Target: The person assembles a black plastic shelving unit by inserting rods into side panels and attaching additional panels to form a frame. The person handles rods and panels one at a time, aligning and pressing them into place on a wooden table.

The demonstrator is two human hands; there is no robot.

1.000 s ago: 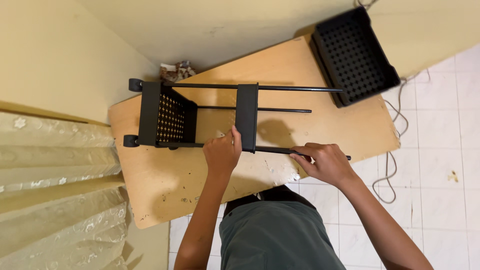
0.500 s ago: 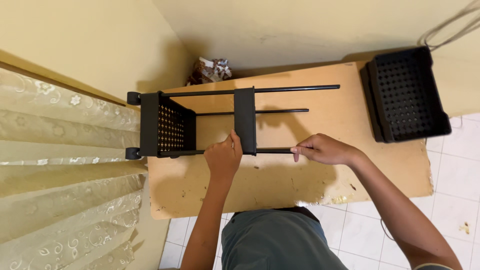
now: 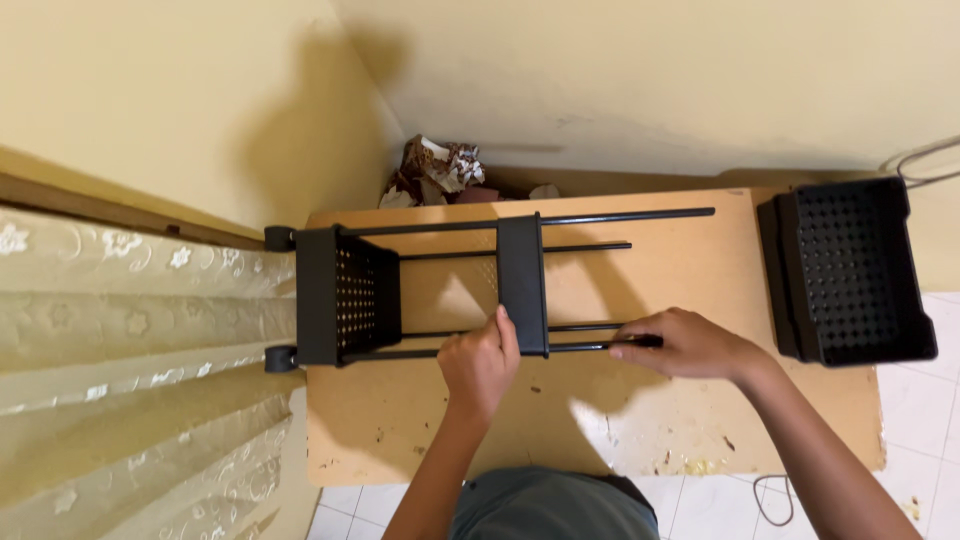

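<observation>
Both hands [image 3: 480,365] on black rack [image 3: 430,290] (sideways)

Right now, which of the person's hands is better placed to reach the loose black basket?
Probably the right hand: it grips the rack's front rod end nearest the loose basket. The left hand sits farther away, by the middle shelf.

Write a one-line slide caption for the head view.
Left hand on a shelf tier and right hand on a black rod of a rack lying on cardboard.
</observation>
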